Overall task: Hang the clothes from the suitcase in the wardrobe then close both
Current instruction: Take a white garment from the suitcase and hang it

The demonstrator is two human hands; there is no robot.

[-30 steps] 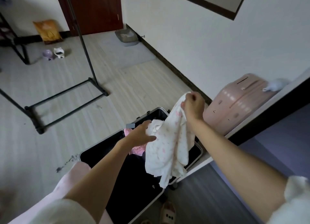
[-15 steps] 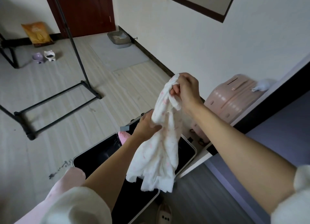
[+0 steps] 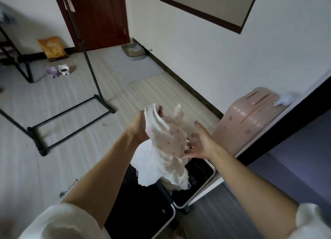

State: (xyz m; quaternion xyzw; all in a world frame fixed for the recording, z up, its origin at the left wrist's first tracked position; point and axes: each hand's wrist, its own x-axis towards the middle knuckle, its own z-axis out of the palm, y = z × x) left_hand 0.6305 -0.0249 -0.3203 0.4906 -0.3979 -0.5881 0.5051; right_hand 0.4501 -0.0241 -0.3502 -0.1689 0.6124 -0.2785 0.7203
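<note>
Above the open black suitcase (image 3: pixel 143 208) on the floor, a thin white garment (image 3: pixel 161 149) with small pink print hangs crumpled and soft. Its upper edge is bunched in the left hand (image 3: pixel 141 129), fingers curled round the cloth. Fingers of the right hand (image 3: pixel 198 145) are spread and nearly straight, their tips against the fabric's right side. No writing is legible anywhere. Just right stands a ribbed pink hard-shell suitcase (image 3: pixel 250 120) by the wall. Farther left, a black metal clothes rack (image 3: pixel 71 113) stands on pale plank flooring.
</note>
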